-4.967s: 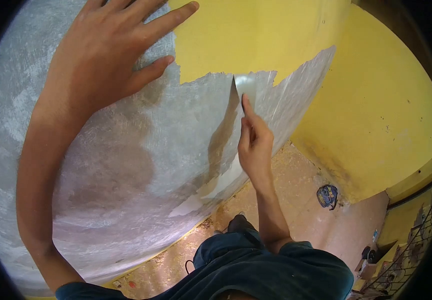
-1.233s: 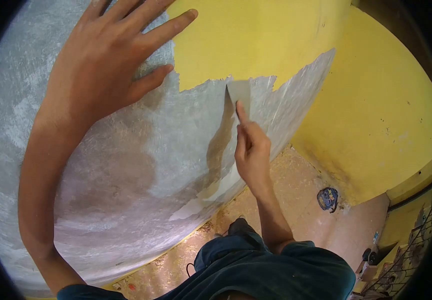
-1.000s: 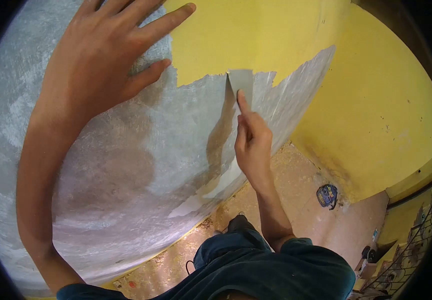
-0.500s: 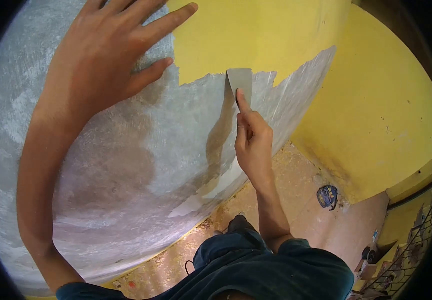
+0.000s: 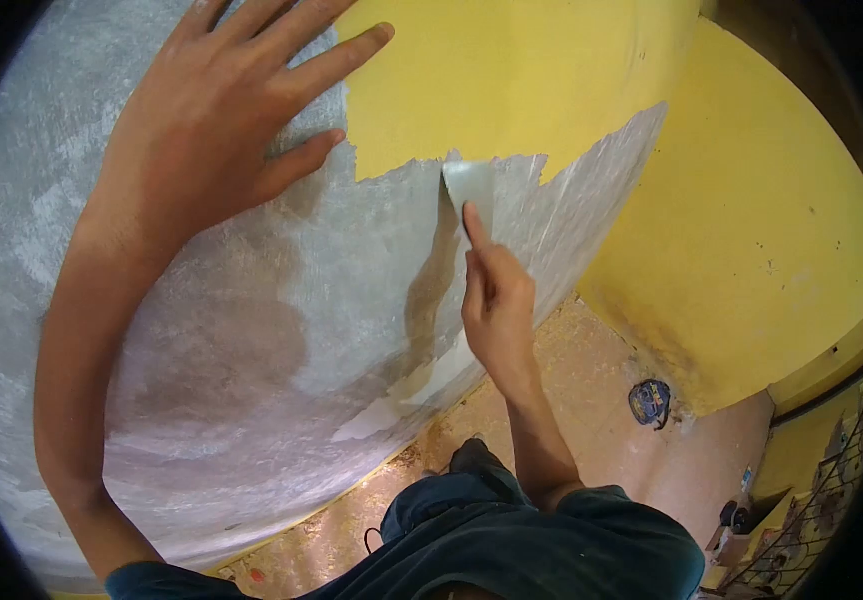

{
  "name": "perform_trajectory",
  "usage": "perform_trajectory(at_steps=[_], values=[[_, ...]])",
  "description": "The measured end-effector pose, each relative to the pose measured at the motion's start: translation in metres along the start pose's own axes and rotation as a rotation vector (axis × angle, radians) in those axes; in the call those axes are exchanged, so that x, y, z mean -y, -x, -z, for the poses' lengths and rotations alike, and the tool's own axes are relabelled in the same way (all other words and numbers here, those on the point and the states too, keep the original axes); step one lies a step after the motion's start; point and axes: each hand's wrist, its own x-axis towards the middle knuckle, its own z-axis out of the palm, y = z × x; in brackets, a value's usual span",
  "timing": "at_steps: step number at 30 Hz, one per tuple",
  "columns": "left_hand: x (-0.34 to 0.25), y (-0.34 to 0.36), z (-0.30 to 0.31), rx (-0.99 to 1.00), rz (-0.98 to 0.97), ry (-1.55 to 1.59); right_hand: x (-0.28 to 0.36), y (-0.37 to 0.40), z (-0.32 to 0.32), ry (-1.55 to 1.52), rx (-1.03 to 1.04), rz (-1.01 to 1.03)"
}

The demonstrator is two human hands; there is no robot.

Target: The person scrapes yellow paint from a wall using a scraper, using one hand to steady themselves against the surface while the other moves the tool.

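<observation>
My right hand [image 5: 500,300] is closed around the handle of a flat metal scraper [image 5: 472,185], its index finger stretched along the blade. The handle itself is hidden by my fingers. The blade's edge meets the wall just below a ragged border, where yellow paint [image 5: 442,90] gives way to a bare grey patch [image 5: 352,240]. With fingers spread, my left hand [image 5: 222,120] lies against the wall at the upper left. Its thumb and index finger reach the left side of the yellow area.
Another yellow wall [image 5: 742,220] stands to the right, stained near its foot. On the dusty floor [image 5: 592,400] lies a dark blue bundle [image 5: 650,403]. A metal grille [image 5: 822,500] and a box [image 5: 752,525] are at the lower right.
My right hand and the scraper have moved slightly down and left, and the blade has tilted and caught the light. My left hand stays spread on the wall.
</observation>
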Motion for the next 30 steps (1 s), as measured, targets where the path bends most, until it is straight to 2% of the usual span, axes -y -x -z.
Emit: perform_trajectory(at_steps=[2,3,5,7,8,9,13,15,27,30], values=[[-0.001,-0.006,0.021,0.235,0.042,0.107,0.004,-0.005,0.003,-0.009,0.002,-0.005],[-0.002,-0.005,0.015,0.231,0.037,0.107,0.006,-0.008,0.005,-0.016,-0.001,0.004],[-0.002,-0.001,-0.003,0.059,0.019,-0.037,0.008,0.001,0.007,-0.017,0.029,-0.027],[0.0,-0.001,-0.004,0.051,0.02,-0.044,0.007,-0.002,0.005,-0.022,0.071,-0.05],[-0.001,-0.001,-0.004,0.045,0.015,-0.041,0.004,-0.009,0.004,0.0,0.026,0.006],[-0.003,0.0,-0.003,0.049,0.013,-0.037,0.003,-0.011,0.003,0.022,-0.019,0.057],[-0.002,-0.002,0.0,0.075,0.024,-0.027,0.006,-0.006,0.008,0.028,0.011,0.048],[-0.002,-0.002,0.0,0.08,0.03,-0.016,0.009,0.0,0.006,-0.013,0.066,-0.043],[0.001,-0.001,0.003,0.049,0.003,-0.01,0.011,-0.012,0.006,0.017,0.015,0.049],[0.002,-0.001,0.008,0.16,-0.021,0.047,0.011,0.0,0.0,0.001,0.043,-0.007]])
